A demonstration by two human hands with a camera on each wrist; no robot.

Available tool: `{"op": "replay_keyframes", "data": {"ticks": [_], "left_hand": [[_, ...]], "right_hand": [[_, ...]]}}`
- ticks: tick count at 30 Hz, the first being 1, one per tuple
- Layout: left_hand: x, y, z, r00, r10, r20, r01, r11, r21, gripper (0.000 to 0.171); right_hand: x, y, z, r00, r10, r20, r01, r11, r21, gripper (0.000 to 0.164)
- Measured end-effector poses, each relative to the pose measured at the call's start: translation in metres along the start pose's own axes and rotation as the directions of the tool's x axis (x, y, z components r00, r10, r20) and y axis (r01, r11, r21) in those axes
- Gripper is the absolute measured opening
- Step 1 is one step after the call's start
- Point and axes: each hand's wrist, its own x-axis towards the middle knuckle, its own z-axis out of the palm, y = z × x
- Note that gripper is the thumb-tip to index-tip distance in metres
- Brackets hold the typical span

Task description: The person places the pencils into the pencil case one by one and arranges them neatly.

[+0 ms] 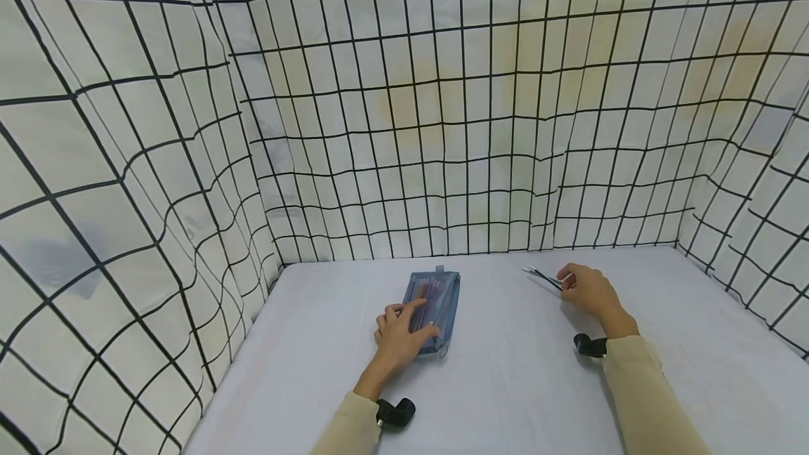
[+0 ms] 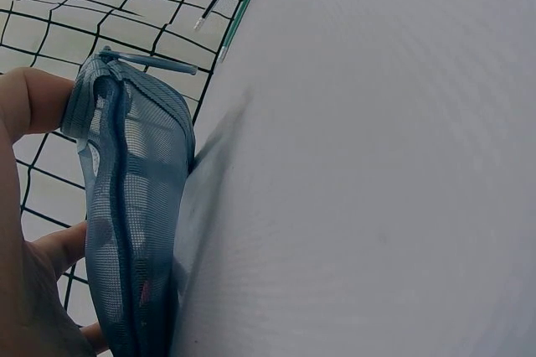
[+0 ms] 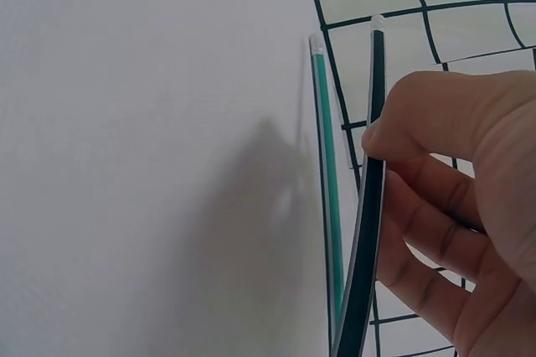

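Note:
A translucent blue mesh zip pouch (image 1: pixel 450 304) lies on the white table, with long thin items showing dimly inside. My left hand (image 1: pixel 399 332) rests on it, fingers spread over the upper face and thumb at the near end; the left wrist view shows the zip side of the pouch (image 2: pixel 138 198). Off to the right, my right hand (image 1: pixel 590 291) pinches a black pencil (image 3: pixel 374 122) with a pale end between thumb and fingers. Beside that pencil is a green pencil (image 3: pixel 329 173), apparently on the table.
Black netting (image 1: pixel 442 125) over pale sheeting rises at the back and both sides of the white table (image 1: pixel 499 385). A small black wrist device (image 1: pixel 396 413) sits at the left cuff, another device (image 1: pixel 589 345) at the right.

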Motion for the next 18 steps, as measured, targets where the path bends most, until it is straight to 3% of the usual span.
{"op": "replay_keyframes", "data": {"ticks": [18], "left_hand": [[-0.0003, -0.0005, 0.0003, 1.0, 0.006, -0.005, -0.006, 1.0, -0.003, 0.068]], "right_hand": [[-0.0014, -0.0074, -0.0039, 0.999, -0.024, -0.039, 0.03, 0.987, 0.16, 0.037]]}}
